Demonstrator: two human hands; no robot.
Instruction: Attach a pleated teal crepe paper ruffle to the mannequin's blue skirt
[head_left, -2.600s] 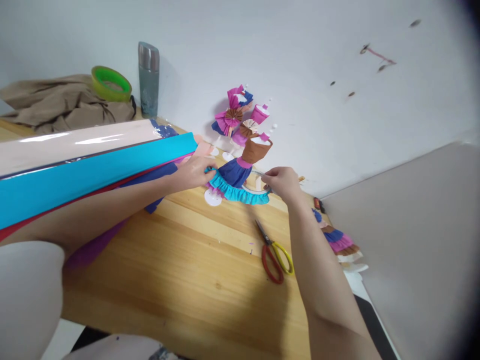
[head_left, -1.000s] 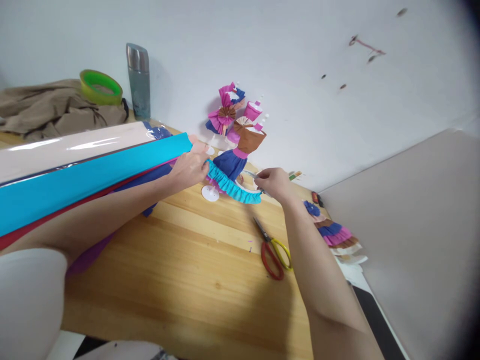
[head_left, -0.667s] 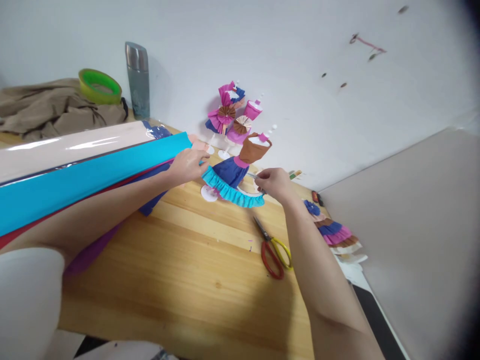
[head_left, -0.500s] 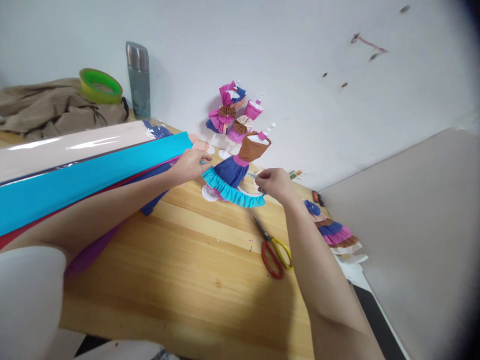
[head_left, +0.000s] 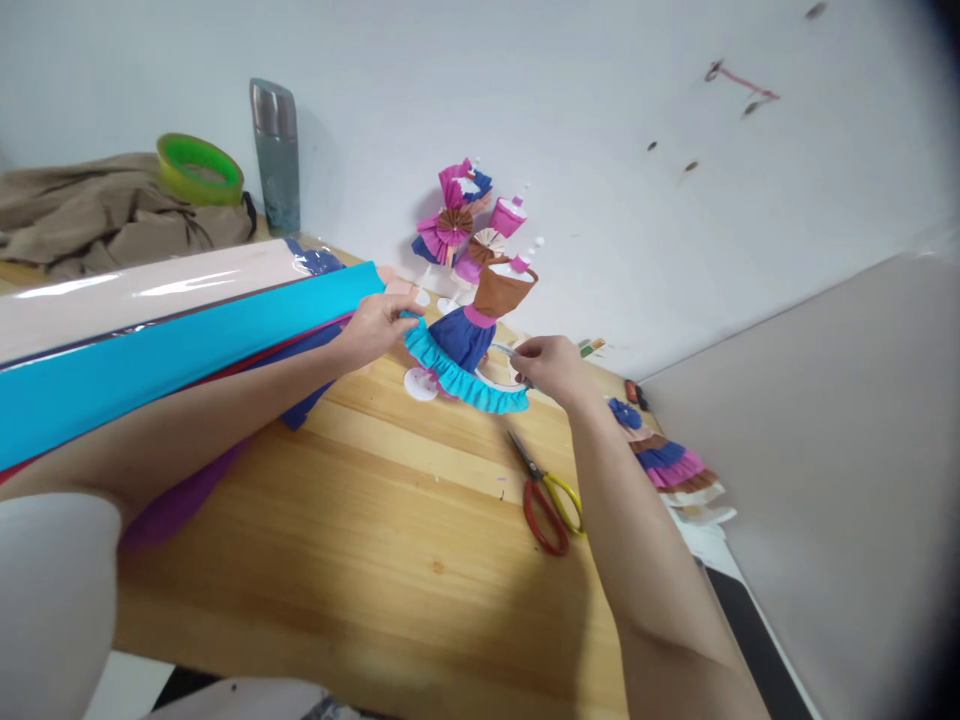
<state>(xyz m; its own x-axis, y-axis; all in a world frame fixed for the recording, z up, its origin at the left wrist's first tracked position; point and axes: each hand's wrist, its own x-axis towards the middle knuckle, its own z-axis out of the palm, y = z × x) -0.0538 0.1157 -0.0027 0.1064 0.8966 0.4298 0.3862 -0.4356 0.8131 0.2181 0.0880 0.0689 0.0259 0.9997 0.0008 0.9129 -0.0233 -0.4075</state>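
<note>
Left hand: just left of the dress (head_left: 504, 292), our left hand (head_left: 379, 328) has thumb and fingers pinched on one end of the turquoise ruffle (head_left: 466, 386).
Right hand: to the dress's right, our right hand (head_left: 551, 366) is closed on a thin pale strip (head_left: 501, 349); whether it also grips the ruffle, we cannot tell.
Ruffle: curves across the front of the dress's lower hem, gathered along its visible length.
Done: we judge bodice, pink waist and blue skirt in place.
Left: the ruffle seems not yet settled; we cannot see whether any of it is fixed.
Scissors: (head_left: 534, 474) unheld on the counter (head_left: 337, 560), nearer us than the dress.
Paper forms: two (head_left: 454, 222), behind the dress.
</note>
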